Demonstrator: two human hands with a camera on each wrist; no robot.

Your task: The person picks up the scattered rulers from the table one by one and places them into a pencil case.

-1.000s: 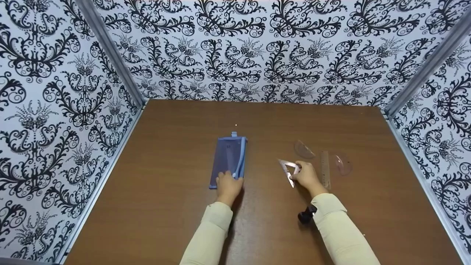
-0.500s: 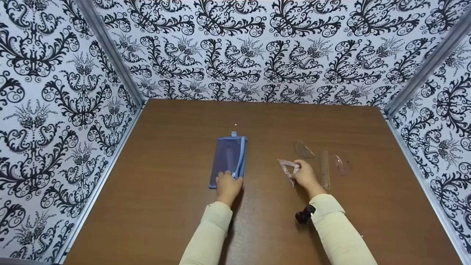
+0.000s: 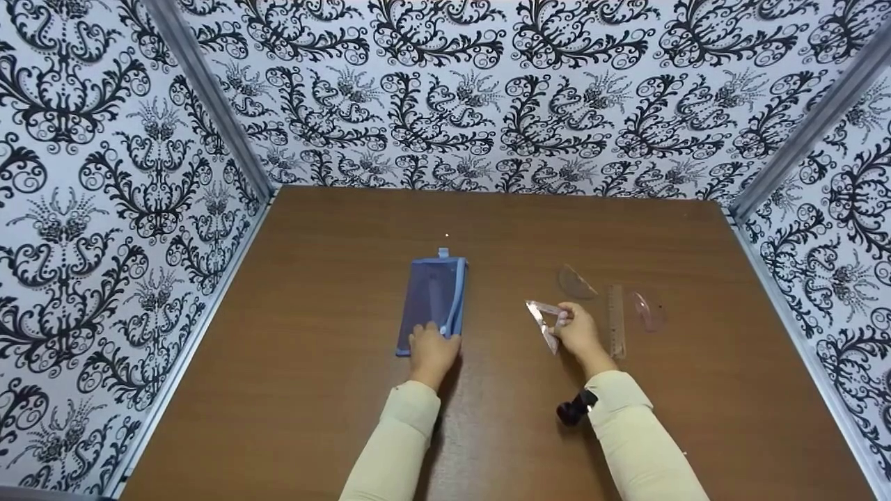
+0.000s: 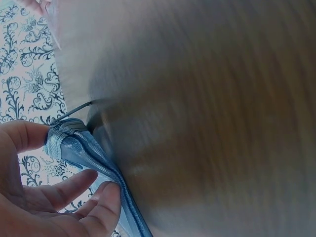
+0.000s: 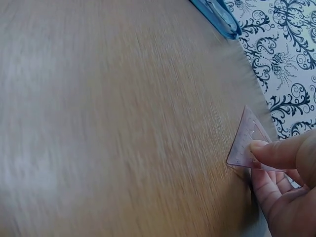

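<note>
A blue zippered mesh pencil pouch (image 3: 420, 300) lies on the table left of centre. My left hand (image 3: 433, 355) grips its near end; in the left wrist view, the thumb is at one side of the pouch's folded end (image 4: 71, 143) and the fingers curl at the other. To the right, my right hand (image 3: 582, 335) pinches a clear pinkish set square (image 3: 546, 307) by one side, thumb on top. The right wrist view shows the set square (image 5: 240, 147) tilted up, close over the table.
Just beyond the right hand lies a clear protractor (image 3: 576, 284). A clear ruler (image 3: 615, 321) and another clear, curved pinkish piece (image 3: 649, 312) lie to its right. Patterned walls (image 3: 445, 97) enclose the brown table (image 3: 313, 390) at the back and sides.
My right hand stays nearly in place, and the set square's tilt shifts slightly, its glare fading and then returning. The left hand and the pouch stay still.
</note>
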